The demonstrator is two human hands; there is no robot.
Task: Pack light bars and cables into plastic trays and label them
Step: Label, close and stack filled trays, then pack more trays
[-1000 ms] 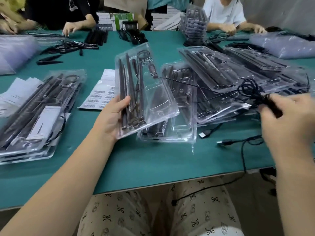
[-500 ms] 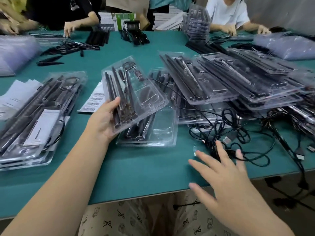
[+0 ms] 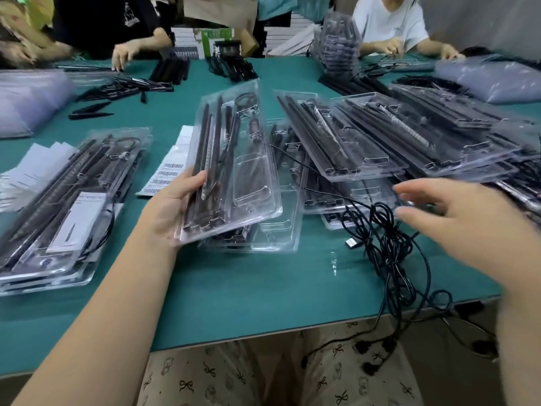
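Light bars (image 3: 215,159), dark and slim, are seen packed side by side in a clear plastic tray (image 3: 251,171) that is held tilted above the green surface (image 3: 234,288). The tray's near left edge is gripped by the left hand (image 3: 172,206), thumb laid over the top of the bars and fingers tucked beneath, so that grip is clamped on the tray. The right hand (image 3: 456,218) is held over a tangle of black cables (image 3: 389,253), its fingers spread apart and straight, with nothing held in them; whether the cables are touched cannot be told. The cables trail off the surface's near edge toward the person's lap. Another tray (image 3: 272,230) lies flat on the surface under the held one. To the right, more filled trays are piled in an overlapping heap (image 3: 409,142). A stack of finished trays (image 3: 64,206) with a white card inside is placed at the left, and a barcode label sheet (image 3: 167,174) is laid between that stack and the held tray. Other people are seated at the far side.
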